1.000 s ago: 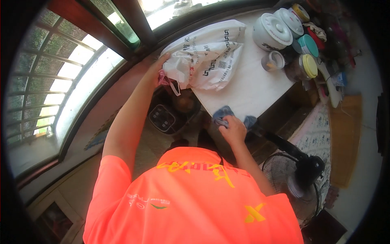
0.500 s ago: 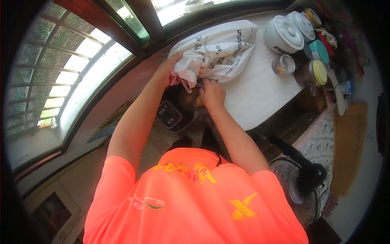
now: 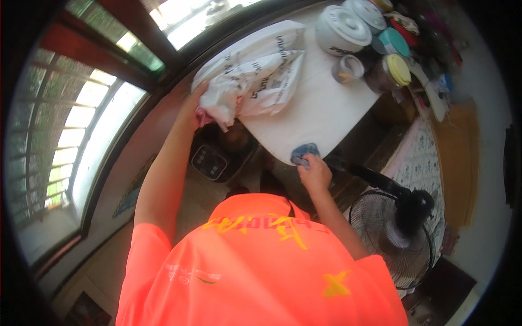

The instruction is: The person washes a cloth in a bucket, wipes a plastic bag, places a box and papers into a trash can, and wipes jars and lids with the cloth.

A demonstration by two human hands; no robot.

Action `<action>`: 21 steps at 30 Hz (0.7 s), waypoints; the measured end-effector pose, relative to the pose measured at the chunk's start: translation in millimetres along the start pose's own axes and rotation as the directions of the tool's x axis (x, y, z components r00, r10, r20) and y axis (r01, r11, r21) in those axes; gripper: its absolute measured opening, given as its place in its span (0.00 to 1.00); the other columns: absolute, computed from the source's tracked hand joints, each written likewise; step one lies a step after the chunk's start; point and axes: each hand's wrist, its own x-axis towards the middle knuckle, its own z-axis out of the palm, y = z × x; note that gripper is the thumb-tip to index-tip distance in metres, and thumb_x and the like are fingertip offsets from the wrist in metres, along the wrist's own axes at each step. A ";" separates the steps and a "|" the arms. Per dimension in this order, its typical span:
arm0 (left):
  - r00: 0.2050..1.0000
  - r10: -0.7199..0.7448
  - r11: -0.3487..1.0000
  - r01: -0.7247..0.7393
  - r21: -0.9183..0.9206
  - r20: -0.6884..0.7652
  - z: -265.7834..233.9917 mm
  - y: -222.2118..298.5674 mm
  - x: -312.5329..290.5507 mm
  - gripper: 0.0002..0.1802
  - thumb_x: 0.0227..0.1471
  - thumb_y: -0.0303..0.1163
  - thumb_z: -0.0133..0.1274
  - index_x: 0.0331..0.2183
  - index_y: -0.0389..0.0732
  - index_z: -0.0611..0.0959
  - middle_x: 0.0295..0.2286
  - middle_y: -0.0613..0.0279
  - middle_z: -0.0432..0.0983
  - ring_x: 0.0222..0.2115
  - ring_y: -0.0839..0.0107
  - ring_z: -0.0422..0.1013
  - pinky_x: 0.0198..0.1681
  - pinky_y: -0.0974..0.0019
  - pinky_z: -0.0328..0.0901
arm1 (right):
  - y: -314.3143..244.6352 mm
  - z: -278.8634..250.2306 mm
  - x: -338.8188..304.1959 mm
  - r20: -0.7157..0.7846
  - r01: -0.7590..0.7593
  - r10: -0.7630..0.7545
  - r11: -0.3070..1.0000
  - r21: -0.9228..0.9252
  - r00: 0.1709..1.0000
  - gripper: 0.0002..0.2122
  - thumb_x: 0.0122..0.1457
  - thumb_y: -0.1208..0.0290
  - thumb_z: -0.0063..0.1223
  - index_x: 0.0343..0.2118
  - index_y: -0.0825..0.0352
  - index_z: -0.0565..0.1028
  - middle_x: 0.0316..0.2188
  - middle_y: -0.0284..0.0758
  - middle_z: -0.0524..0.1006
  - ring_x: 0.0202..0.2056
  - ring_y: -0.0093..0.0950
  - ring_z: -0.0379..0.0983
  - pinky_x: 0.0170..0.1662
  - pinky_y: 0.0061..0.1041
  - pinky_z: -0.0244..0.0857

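On the left part of the white tabletop (image 3: 331, 119) lies a white plastic bag (image 3: 255, 70) with dark print. My left hand (image 3: 200, 103) grips its gathered near end, where a bit of pink plastic (image 3: 204, 118) also shows; most of those fingers are hidden by the bag. A crumpled blue-grey cloth (image 3: 304, 154) is in my right hand (image 3: 315, 173), pressed at the table's near corner. My two hands are well apart, with the bag wholly on the left one's side.
A lidded white pot (image 3: 343, 30), a small clear cup (image 3: 348, 69) and a yellow-lidded jar (image 3: 389, 73) stand at the back right. Below the table's left edge is a dark appliance with a panel (image 3: 209, 163). A black fan (image 3: 394, 233) stands to the right.
My right hand has moved from beside the bag rightward and nearer to the table's near corner, where the cloth now shows. My left hand still has the bag. The whole view has shifted.
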 end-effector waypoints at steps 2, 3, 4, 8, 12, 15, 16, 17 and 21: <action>1.000 -0.001 1.000 0.001 0.015 0.025 -1.2 0.5 -8.6 0.33 0.52 0.50 0.55 0.53 0.39 0.69 0.45 0.55 0.74 0.44 0.58 0.73 0.44 0.47 0.69 | -9.8 16.6 11.7 -0.081 0.137 -0.136 0.991 0.004 0.987 0.15 0.41 0.69 0.62 0.35 0.57 0.76 0.31 0.34 0.74 0.37 0.36 0.72 0.38 0.37 0.64; 0.995 0.038 0.999 -0.035 -0.034 0.097 -5.3 -0.2 -6.7 0.34 0.54 0.53 0.51 0.54 0.39 0.68 0.47 0.55 0.73 0.46 0.59 0.72 0.47 0.51 0.68 | -15.1 20.8 19.1 -0.128 0.231 -0.229 0.973 -0.004 0.965 0.15 0.40 0.70 0.63 0.35 0.56 0.76 0.31 0.33 0.73 0.37 0.35 0.71 0.39 0.36 0.62; 0.983 0.079 0.994 -0.065 -0.087 0.167 -5.4 -1.0 -9.3 0.35 0.56 0.55 0.48 0.55 0.38 0.68 0.48 0.56 0.72 0.48 0.60 0.71 0.49 0.54 0.68 | -19.6 20.5 23.1 -0.150 0.214 -0.213 0.977 -0.010 0.965 0.15 0.40 0.70 0.63 0.35 0.56 0.76 0.31 0.33 0.73 0.37 0.35 0.71 0.39 0.36 0.62; 0.959 0.088 0.996 -0.080 -0.038 0.271 5.6 -0.1 -26.9 0.35 0.56 0.55 0.47 0.55 0.38 0.67 0.49 0.55 0.72 0.49 0.61 0.70 0.48 0.54 0.68 | -10.6 19.1 48.9 -0.237 0.228 -0.208 0.972 0.060 0.949 0.17 0.41 0.72 0.63 0.37 0.56 0.76 0.32 0.31 0.72 0.40 0.32 0.70 0.42 0.34 0.58; 0.963 0.270 0.944 -0.264 0.199 -0.004 -4.0 -21.6 -3.5 0.29 0.57 0.48 0.50 0.53 0.39 0.70 0.45 0.56 0.75 0.43 0.62 0.74 0.41 0.57 0.73 | 22.3 17.6 64.5 -0.325 0.116 -0.091 0.992 0.058 0.941 0.18 0.42 0.73 0.62 0.40 0.56 0.76 0.33 0.31 0.72 0.40 0.33 0.70 0.43 0.34 0.58; 0.957 0.267 0.963 -0.262 0.057 -0.113 14.2 -21.4 -1.0 0.22 0.58 0.36 0.50 0.51 0.36 0.71 0.45 0.55 0.74 0.42 0.62 0.74 0.43 0.59 0.72 | 34.3 11.0 83.4 -0.350 0.074 -0.051 0.996 0.053 0.935 0.18 0.42 0.73 0.62 0.40 0.56 0.75 0.33 0.31 0.72 0.40 0.33 0.70 0.43 0.34 0.58; 0.973 0.190 0.982 -0.191 0.006 -0.129 19.8 -20.7 0.3 0.21 0.58 0.36 0.50 0.50 0.36 0.72 0.44 0.55 0.75 0.41 0.62 0.75 0.42 0.58 0.73 | 39.9 8.5 90.3 -0.366 0.077 -0.057 0.996 0.041 0.929 0.18 0.42 0.73 0.62 0.40 0.56 0.75 0.33 0.31 0.72 0.40 0.33 0.70 0.43 0.34 0.59; 0.971 0.204 0.979 -0.204 0.015 -0.127 13.0 -21.7 4.8 0.21 0.58 0.36 0.50 0.50 0.36 0.72 0.44 0.55 0.75 0.41 0.62 0.75 0.42 0.58 0.73 | 41.3 7.7 99.5 -0.380 0.091 -0.071 0.995 0.034 0.922 0.18 0.42 0.73 0.62 0.40 0.56 0.76 0.33 0.31 0.72 0.40 0.33 0.70 0.43 0.35 0.59; 0.970 0.227 0.974 -0.228 -0.009 -0.091 14.9 -31.3 15.5 0.22 0.58 0.36 0.49 0.51 0.36 0.71 0.44 0.55 0.75 0.42 0.61 0.75 0.42 0.56 0.73 | 79.4 5.7 146.3 -0.397 0.079 -0.071 0.997 0.004 0.915 0.19 0.42 0.69 0.64 0.40 0.53 0.75 0.33 0.30 0.71 0.39 0.32 0.70 0.42 0.35 0.58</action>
